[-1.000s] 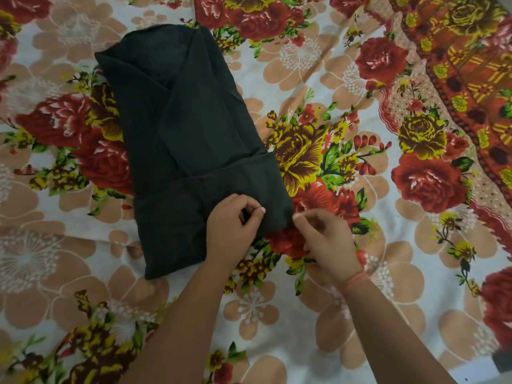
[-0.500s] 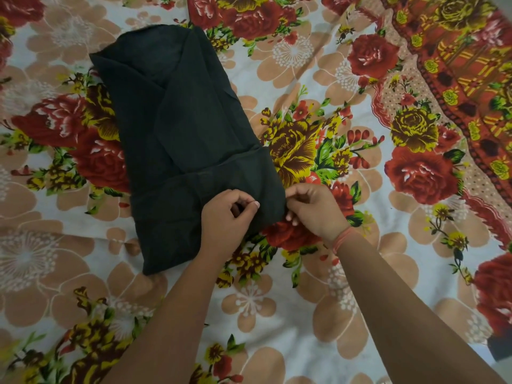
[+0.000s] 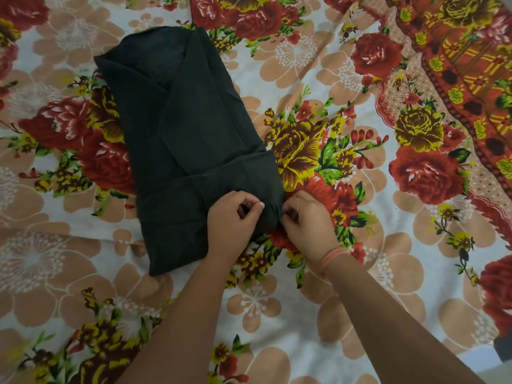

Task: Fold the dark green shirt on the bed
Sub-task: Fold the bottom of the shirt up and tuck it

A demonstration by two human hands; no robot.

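The dark green shirt (image 3: 182, 134) lies on the flowered bed sheet (image 3: 318, 300) as a long narrow bundle, sides folded in, its near end turned up into a thick band. My left hand (image 3: 231, 220) rests on that band near its right corner, fingers curled and pinching the cloth. Just to the right, my right hand (image 3: 306, 225) pinches the same corner at the shirt's right edge; a thin orange band circles its wrist. The two hands almost touch.
The sheet covers the whole view, white with red, yellow and tan flowers. A red and orange patterned border (image 3: 457, 65) runs diagonally at the upper right. A dark object (image 3: 502, 347) shows at the lower right edge.
My right hand has moved left, from just off the shirt's corner onto it, and now pinches the cloth. My left hand has stayed on the folded band.
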